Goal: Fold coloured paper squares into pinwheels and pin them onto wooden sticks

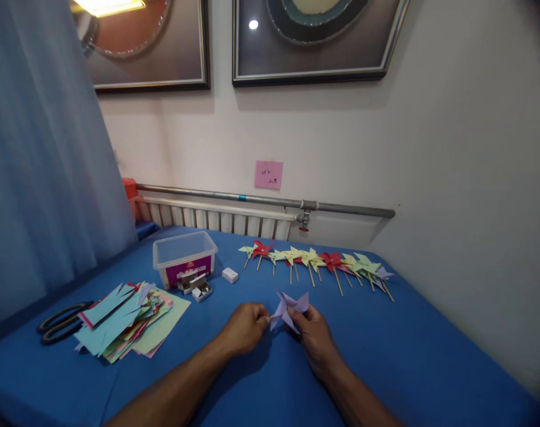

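Note:
A light purple paper pinwheel (pixel 292 307) is held above the blue cloth in front of me. My right hand (pixel 317 338) pinches it near its middle, with the thumb on the front of the folded paper. At its left edge my left hand (pixel 247 326) is closed, fingertips pressed together on a thin pale stick, of which only a short end shows. Farther back, several finished pinwheels (pixel 312 258) in red, yellow, green and purple lie in a row on wooden sticks.
To the left lie black-handled scissors (pixel 59 323), a pile of cut coloured paper (pixel 114 323) and a clear plastic tub (pixel 185 246). Small open boxes (pixel 202 289) with metal bits and a little white box (pixel 229 274) sit by it. A radiator (pixel 216 216) runs along the wall.

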`<action>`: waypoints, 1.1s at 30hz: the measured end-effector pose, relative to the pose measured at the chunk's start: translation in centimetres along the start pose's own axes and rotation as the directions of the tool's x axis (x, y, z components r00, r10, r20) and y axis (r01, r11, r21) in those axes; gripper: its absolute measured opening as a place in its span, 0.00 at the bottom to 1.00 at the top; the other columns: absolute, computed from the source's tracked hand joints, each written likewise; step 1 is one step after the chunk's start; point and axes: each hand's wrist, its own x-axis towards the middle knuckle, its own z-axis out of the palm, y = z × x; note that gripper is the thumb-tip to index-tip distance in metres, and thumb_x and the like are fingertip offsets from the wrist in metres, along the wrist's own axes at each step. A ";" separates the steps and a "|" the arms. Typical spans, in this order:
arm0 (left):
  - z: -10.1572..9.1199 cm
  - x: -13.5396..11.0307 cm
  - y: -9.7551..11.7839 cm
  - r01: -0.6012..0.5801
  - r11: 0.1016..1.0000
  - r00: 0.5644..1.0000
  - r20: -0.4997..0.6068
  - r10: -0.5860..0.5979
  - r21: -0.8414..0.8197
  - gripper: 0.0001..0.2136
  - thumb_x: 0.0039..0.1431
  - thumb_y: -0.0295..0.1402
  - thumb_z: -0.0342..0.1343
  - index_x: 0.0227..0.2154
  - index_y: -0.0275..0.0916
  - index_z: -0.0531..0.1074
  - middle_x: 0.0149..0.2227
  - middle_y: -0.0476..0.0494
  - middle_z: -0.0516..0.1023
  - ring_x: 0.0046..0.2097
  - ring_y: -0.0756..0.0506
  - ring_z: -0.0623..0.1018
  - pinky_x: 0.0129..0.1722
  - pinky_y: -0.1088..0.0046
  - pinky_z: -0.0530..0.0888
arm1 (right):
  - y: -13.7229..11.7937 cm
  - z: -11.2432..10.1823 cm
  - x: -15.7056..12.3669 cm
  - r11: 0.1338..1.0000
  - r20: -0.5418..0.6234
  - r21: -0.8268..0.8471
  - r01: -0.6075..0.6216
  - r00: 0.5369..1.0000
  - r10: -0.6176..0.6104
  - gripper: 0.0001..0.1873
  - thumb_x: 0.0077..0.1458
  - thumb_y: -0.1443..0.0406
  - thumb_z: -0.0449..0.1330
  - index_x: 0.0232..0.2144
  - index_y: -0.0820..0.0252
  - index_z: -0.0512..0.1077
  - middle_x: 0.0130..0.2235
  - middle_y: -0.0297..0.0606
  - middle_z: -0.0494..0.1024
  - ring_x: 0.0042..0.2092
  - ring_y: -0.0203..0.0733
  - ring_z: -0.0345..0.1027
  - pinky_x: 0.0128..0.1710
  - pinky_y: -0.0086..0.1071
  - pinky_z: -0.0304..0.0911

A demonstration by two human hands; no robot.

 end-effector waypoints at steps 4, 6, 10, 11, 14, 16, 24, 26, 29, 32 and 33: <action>-0.1 0.0 0.1 0.032 0.999 0.999 0.025 -0.032 0.000 0.08 0.59 0.33 0.51 0.26 0.40 0.69 0.21 0.53 0.70 0.25 0.50 0.68 0.28 0.73 0.60 | 0.1 0.0 0.2 1.000 0.008 0.019 -0.007 1.000 0.007 0.23 0.39 0.55 0.76 0.36 0.61 0.80 0.30 0.35 0.81 0.32 0.40 0.70 0.35 0.33 0.66; -0.2 0.0 0.2 0.033 0.999 0.999 0.040 -0.032 -0.004 0.08 0.59 0.34 0.51 0.26 0.39 0.69 0.21 0.53 0.69 0.25 0.50 0.67 0.27 0.74 0.60 | 0.3 -0.1 0.3 0.999 0.000 0.032 -0.012 1.000 0.012 0.23 0.38 0.54 0.77 0.35 0.61 0.80 0.30 0.34 0.81 0.32 0.40 0.71 0.35 0.33 0.66; -0.1 0.0 0.1 0.017 1.000 0.999 0.039 -0.017 -0.004 0.09 0.60 0.34 0.50 0.26 0.39 0.69 0.21 0.53 0.70 0.24 0.50 0.67 0.28 0.74 0.60 | 0.7 -0.3 0.5 0.998 -0.004 0.054 -0.018 1.000 0.018 0.23 0.37 0.55 0.77 0.35 0.61 0.81 0.30 0.35 0.82 0.32 0.41 0.71 0.35 0.33 0.66; -0.1 0.0 0.0 0.018 1.000 0.999 0.039 -0.018 -0.004 0.09 0.60 0.34 0.50 0.27 0.39 0.69 0.21 0.53 0.70 0.24 0.50 0.67 0.28 0.74 0.60 | 0.8 -0.3 0.5 0.998 0.001 0.056 -0.016 1.000 0.016 0.23 0.37 0.55 0.77 0.36 0.61 0.81 0.31 0.36 0.82 0.32 0.41 0.72 0.36 0.34 0.67; 0.0 0.1 -0.2 0.033 0.999 0.998 0.051 -0.032 -0.021 0.09 0.59 0.35 0.50 0.27 0.39 0.69 0.21 0.53 0.70 0.24 0.50 0.66 0.27 0.73 0.60 | 0.9 -0.5 0.5 0.998 0.011 0.055 -0.012 1.000 0.011 0.24 0.38 0.55 0.77 0.37 0.61 0.82 0.32 0.37 0.83 0.33 0.43 0.73 0.36 0.35 0.67; 0.0 0.2 -0.3 0.047 0.998 0.997 0.063 -0.045 -0.042 0.09 0.60 0.36 0.50 0.27 0.39 0.69 0.20 0.53 0.70 0.23 0.51 0.66 0.27 0.73 0.60 | 1.0 -0.5 0.5 0.998 0.014 0.060 -0.010 1.000 0.009 0.24 0.38 0.54 0.77 0.37 0.60 0.82 0.32 0.37 0.83 0.33 0.43 0.73 0.36 0.35 0.67; 0.1 0.1 -0.3 0.038 0.998 0.998 0.058 -0.035 -0.055 0.08 0.60 0.35 0.50 0.27 0.39 0.68 0.20 0.53 0.70 0.23 0.51 0.65 0.26 0.74 0.59 | 1.2 -0.5 0.7 0.999 0.008 0.043 0.011 1.000 -0.011 0.24 0.40 0.53 0.77 0.37 0.61 0.82 0.31 0.37 0.83 0.32 0.43 0.73 0.35 0.34 0.67; 0.1 0.1 -0.3 0.035 0.998 0.998 0.054 -0.032 -0.050 0.08 0.61 0.34 0.50 0.27 0.39 0.68 0.20 0.53 0.70 0.23 0.51 0.64 0.26 0.74 0.59 | 1.3 -0.5 0.7 0.999 0.010 0.048 0.018 1.000 -0.018 0.23 0.40 0.54 0.76 0.37 0.60 0.82 0.31 0.37 0.83 0.33 0.44 0.74 0.36 0.35 0.67; 0.1 0.1 -0.1 0.036 0.998 0.998 0.045 -0.034 -0.047 0.08 0.60 0.33 0.49 0.26 0.39 0.67 0.20 0.53 0.70 0.23 0.51 0.64 0.26 0.74 0.58 | 1.3 -0.5 0.8 0.998 0.008 0.053 0.022 1.000 -0.022 0.22 0.40 0.55 0.76 0.37 0.59 0.82 0.32 0.36 0.83 0.33 0.44 0.74 0.36 0.35 0.67; 0.2 0.0 -0.1 0.039 0.998 0.998 0.049 -0.036 -0.057 0.08 0.60 0.33 0.49 0.25 0.40 0.67 0.19 0.53 0.69 0.23 0.51 0.64 0.25 0.73 0.58 | 1.3 -0.6 0.8 0.998 0.000 0.054 0.018 1.000 -0.018 0.21 0.39 0.55 0.76 0.35 0.60 0.82 0.32 0.36 0.83 0.32 0.43 0.73 0.36 0.35 0.67; 0.2 0.0 -0.1 0.038 0.997 0.998 0.050 -0.035 -0.062 0.08 0.60 0.33 0.49 0.25 0.40 0.67 0.19 0.53 0.69 0.23 0.51 0.64 0.25 0.73 0.58 | 1.3 -0.6 0.8 0.998 -0.003 0.056 0.018 1.000 -0.018 0.21 0.39 0.56 0.76 0.36 0.60 0.82 0.32 0.36 0.83 0.32 0.43 0.73 0.36 0.35 0.67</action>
